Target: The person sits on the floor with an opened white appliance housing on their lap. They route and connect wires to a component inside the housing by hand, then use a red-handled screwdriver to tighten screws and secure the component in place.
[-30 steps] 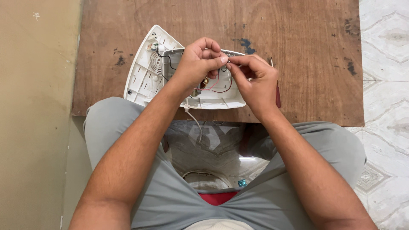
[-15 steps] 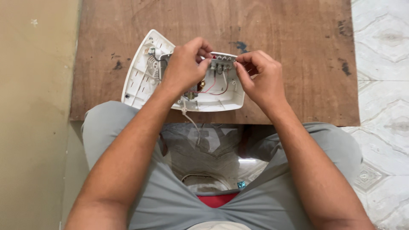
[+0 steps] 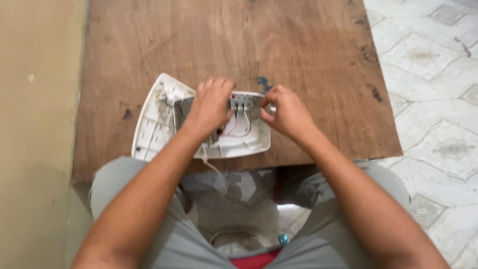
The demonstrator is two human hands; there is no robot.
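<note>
Head view | iron shell (image 3: 154, 117) lies flat, tip far-left | left hand (image 3: 211, 107) grips its terminal block (image 3: 241, 101) | right hand (image 3: 286, 112) pinches its rear edge

A worn, stained brown wooden desk (image 3: 308, 55) stands between a plain beige wall (image 3: 35, 124) and a pale patterned tile floor (image 3: 433, 99).

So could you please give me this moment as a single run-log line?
left hand: resting on open white iron housing | right hand: fingertips at grey terminal block | red wire visible | surface: brown wooden board
</note>
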